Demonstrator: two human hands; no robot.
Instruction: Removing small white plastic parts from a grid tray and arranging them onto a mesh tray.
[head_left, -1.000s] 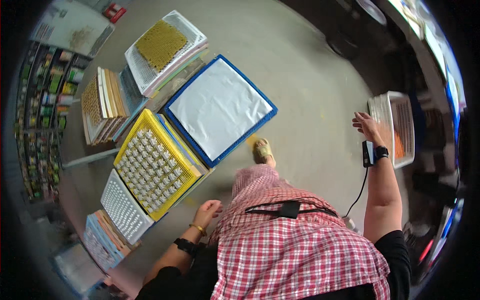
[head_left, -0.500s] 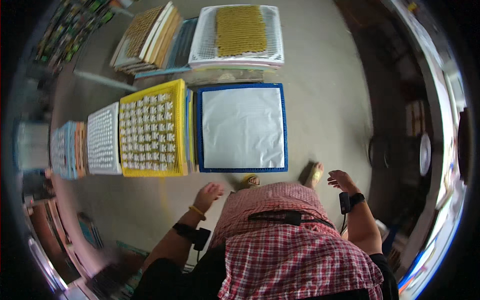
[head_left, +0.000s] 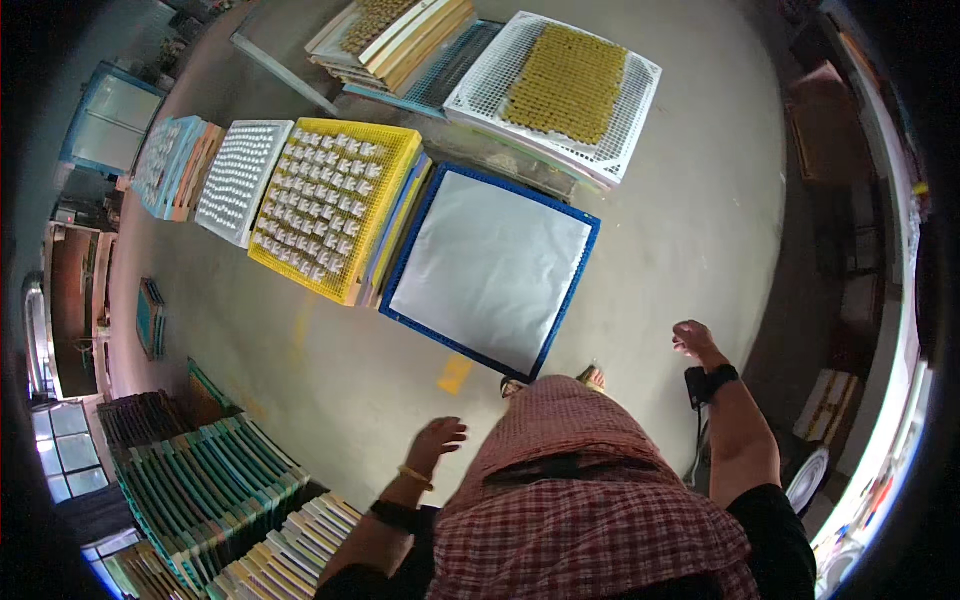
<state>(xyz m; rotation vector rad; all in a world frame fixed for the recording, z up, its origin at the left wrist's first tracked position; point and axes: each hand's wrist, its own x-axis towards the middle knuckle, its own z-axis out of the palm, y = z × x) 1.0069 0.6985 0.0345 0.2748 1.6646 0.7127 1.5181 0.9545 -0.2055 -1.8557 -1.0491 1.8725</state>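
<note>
My left hand (head_left: 438,440) hangs in the air to the left of my checked apron, fingers loosely apart and nothing in it. To the right of the apron, my right hand (head_left: 692,339) is held out over the floor, its fingers curled in and no object showing. Ahead of my feet stands a blue-rimmed tray (head_left: 413,232) covered by a smooth silvery-white sheet (head_left: 490,265). Neither hand touches it. Against its left side is a yellow mesh tray (head_left: 352,296) with rows of small white pieces (head_left: 320,205), on top of a stack.
Farther left stand a white tray (head_left: 240,175) of small pieces and a blue stack (head_left: 170,165). A white mesh tray (head_left: 635,95) with mustard-coloured pieces lies beyond. Green trays (head_left: 215,490) line the lower left; a white round object (head_left: 808,478) is low right.
My view has turned, so the trays now appear slanted and green racks show at lower left. My right hand's fingers have curled in; my left hand sits lower in view.
</note>
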